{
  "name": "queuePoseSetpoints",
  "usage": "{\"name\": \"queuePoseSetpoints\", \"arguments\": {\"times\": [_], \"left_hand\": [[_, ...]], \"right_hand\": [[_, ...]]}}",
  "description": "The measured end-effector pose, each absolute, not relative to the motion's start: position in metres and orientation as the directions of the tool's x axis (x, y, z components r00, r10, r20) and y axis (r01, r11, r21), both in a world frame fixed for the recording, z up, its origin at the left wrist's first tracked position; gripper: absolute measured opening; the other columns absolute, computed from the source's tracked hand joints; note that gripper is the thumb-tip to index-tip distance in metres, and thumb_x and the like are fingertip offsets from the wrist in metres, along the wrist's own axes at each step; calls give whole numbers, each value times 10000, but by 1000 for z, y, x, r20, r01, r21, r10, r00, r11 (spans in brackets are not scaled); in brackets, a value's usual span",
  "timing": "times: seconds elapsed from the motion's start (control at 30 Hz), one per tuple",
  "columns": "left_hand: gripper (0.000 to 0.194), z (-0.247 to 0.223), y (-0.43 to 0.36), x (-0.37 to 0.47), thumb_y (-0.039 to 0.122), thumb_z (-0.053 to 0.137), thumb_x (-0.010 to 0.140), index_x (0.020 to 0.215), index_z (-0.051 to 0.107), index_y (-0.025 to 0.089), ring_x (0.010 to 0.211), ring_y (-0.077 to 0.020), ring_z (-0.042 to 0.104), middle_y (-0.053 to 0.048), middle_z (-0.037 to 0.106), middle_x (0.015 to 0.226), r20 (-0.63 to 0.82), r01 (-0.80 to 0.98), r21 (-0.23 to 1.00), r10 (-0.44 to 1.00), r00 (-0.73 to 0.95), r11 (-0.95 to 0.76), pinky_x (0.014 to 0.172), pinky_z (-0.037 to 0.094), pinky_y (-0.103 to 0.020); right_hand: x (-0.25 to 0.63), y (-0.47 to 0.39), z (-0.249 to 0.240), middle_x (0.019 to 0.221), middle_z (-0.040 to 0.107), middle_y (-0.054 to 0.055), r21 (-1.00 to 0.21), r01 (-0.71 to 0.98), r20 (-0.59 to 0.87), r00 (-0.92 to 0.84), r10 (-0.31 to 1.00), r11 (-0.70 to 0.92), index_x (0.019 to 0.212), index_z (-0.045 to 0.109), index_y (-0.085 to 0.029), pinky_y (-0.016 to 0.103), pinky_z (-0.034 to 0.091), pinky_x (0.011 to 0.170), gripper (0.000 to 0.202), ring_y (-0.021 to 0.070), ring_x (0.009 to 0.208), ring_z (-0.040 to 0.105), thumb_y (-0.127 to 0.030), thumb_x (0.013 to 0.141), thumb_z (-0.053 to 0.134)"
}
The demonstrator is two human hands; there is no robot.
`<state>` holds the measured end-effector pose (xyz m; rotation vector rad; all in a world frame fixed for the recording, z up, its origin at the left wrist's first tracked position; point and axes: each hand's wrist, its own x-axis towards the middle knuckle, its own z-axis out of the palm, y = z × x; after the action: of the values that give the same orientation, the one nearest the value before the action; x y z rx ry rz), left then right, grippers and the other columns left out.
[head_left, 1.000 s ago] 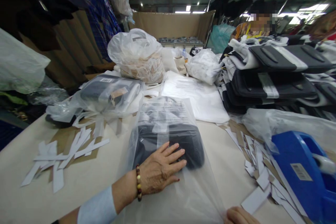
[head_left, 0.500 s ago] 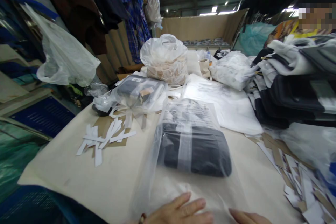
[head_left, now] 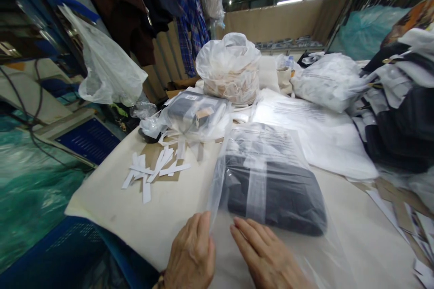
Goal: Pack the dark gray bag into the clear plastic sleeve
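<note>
left hand (head_left: 191, 253) lying flat, fingers together, pinching nothing, at the clear bag's (head_left: 267, 176) near-left edge | right hand (head_left: 267, 255) pressing flat, open-palmed, on the bag's near end | dark folded item (head_left: 278, 194) sitting inside, just beyond both hands' fingertips, on the counter (head_left: 135, 216)

White paper strips (head_left: 154, 172) lie scattered on the worktop (head_left: 111, 210) beside a bagged grey pack (head_left: 193, 113). Behind it stands a tied plastic bag (head_left: 228, 67); flat white sheets (head_left: 322, 131) spread to its right. Shirts (head_left: 183, 9) hang above, and folded dark garments (head_left: 403, 117) pile at far right.
</note>
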<state>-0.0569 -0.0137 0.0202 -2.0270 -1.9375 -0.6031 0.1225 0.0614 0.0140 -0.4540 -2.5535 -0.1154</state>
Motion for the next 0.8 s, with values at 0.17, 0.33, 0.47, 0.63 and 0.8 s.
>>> {"name": "queuePoseSetpoints", "arguments": {"times": [0.17,0.33,0.47,0.63,0.8], "left_hand": [[256,17,-10,-65,43,310,835,993,480,151,633,-145,583,-34,555,727,490,937,288,871,34,-198,568,496,-234],[310,10,-9,-63,47,295,827,1062,479,134,688,-162,602,-62,585,788,422,894,359,901,100,-267,608,518,-251],[351,9,-3,-62,83,336,777,1094,482,122,691,-186,614,-70,608,799,262,904,362,956,134,-226,606,526,-289],[172,16,0,-65,157,380,803,888,528,184,701,-168,607,-40,618,770,76,825,520,974,215,-223,647,506,-259],[129,14,-21,-70,148,439,773,806,554,197,742,-182,613,-35,637,776,56,784,529,936,349,-324,714,513,-282]], "right_hand": [[67,46,-15,1010,633,39,-262,340,335,-845,416,903,1128,534,-180,325,433,618,399,197,798,518,-334,767,609],[63,34,-40,985,634,39,-206,331,467,-794,390,921,1129,530,-202,307,412,603,308,212,866,511,-316,844,539],[86,28,-36,908,667,27,-181,267,594,-737,322,947,956,596,-176,231,418,579,177,162,832,555,-204,906,428],[107,47,17,1111,650,54,-196,300,451,-818,358,933,1167,530,-142,262,465,647,314,165,804,569,-147,886,389],[86,63,17,1253,568,56,-300,343,190,-893,408,890,1210,507,-148,334,483,780,410,200,933,532,-76,813,431]]}}
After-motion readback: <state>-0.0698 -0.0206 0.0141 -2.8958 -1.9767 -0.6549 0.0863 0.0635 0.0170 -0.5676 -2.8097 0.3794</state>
